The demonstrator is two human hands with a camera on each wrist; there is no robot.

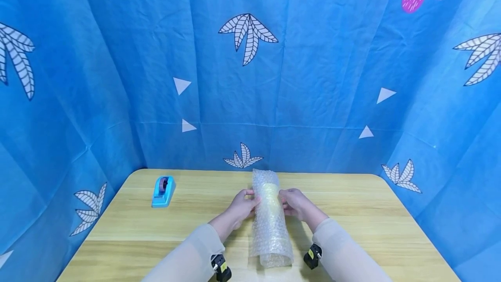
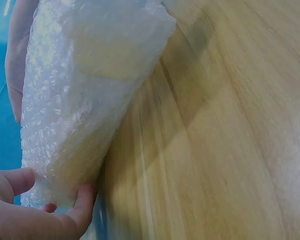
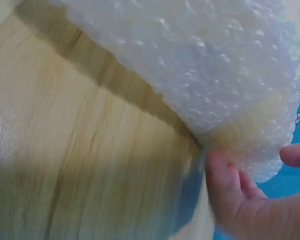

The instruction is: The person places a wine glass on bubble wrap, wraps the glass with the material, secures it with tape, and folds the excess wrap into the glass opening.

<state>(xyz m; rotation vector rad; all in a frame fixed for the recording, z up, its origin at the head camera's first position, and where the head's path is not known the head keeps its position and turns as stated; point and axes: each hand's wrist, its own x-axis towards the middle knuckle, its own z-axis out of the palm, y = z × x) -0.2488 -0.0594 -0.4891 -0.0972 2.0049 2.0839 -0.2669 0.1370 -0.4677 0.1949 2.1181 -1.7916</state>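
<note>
A roll of clear bubble wrap (image 1: 271,229) lies lengthwise on the table, its near end showing an open, layered edge. Something yellowish inside shows faintly through the upper part; its kind cannot be made out. My left hand (image 1: 242,206) holds the roll's left side, thumb on top and fingers low near the table. From the right, my right hand (image 1: 295,203) holds the same roll at about the same height. The left wrist view has the thumb and fingers of the left hand (image 2: 37,212) on the wrap (image 2: 70,100). Likewise, the right wrist view has fingers (image 3: 222,175) at the wrap's lower edge.
A blue tape dispenser (image 1: 163,191) with a roll of tape stands at the table's back left. The light wooden table (image 1: 352,212) has rounded far corners. Blue patterned curtain (image 1: 313,77) hangs behind it and on both sides.
</note>
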